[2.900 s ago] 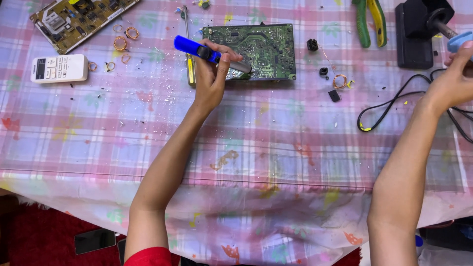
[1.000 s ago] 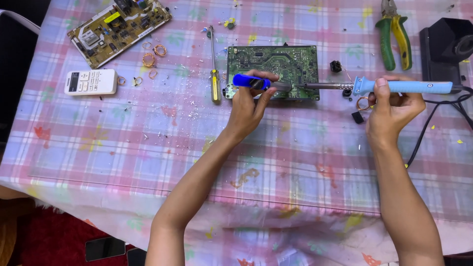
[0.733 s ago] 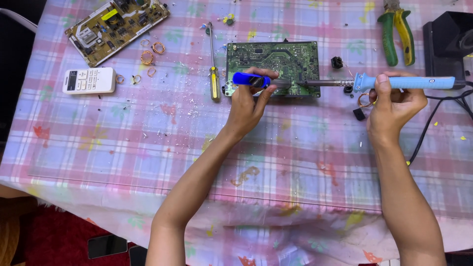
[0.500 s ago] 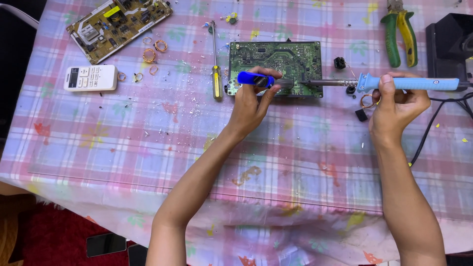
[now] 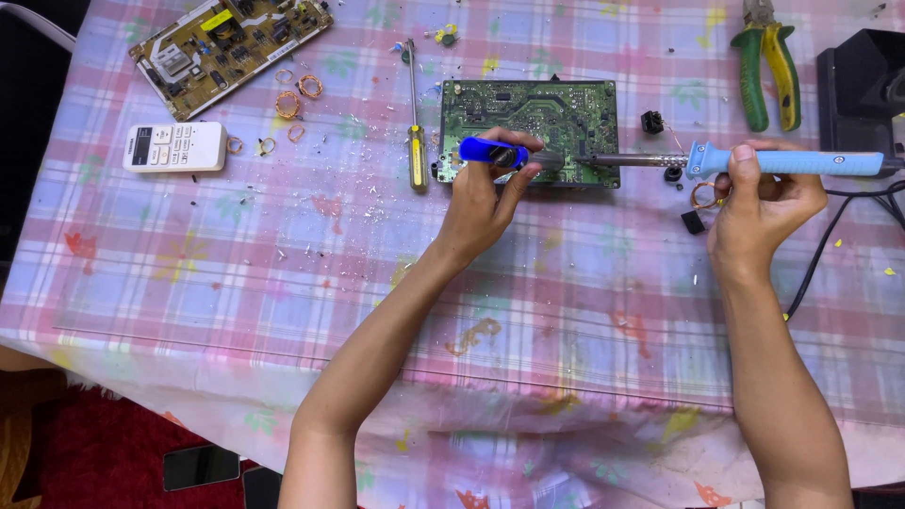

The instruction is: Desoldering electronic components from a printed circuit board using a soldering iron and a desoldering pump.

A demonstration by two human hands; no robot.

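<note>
Left hand (image 5: 481, 193) holds blue tool (image 5: 492, 152) over green board (image 5: 530, 118), screwdriver (image 5: 416, 141) beside.

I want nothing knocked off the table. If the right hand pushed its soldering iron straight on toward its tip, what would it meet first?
Likely the green circuit board, just by the blue tool in the left hand; height is unclear.

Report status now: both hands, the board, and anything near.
Left hand holds blue tool on green board. Right hand holds soldering iron, tip at board. Screwdriver beside board.
</note>
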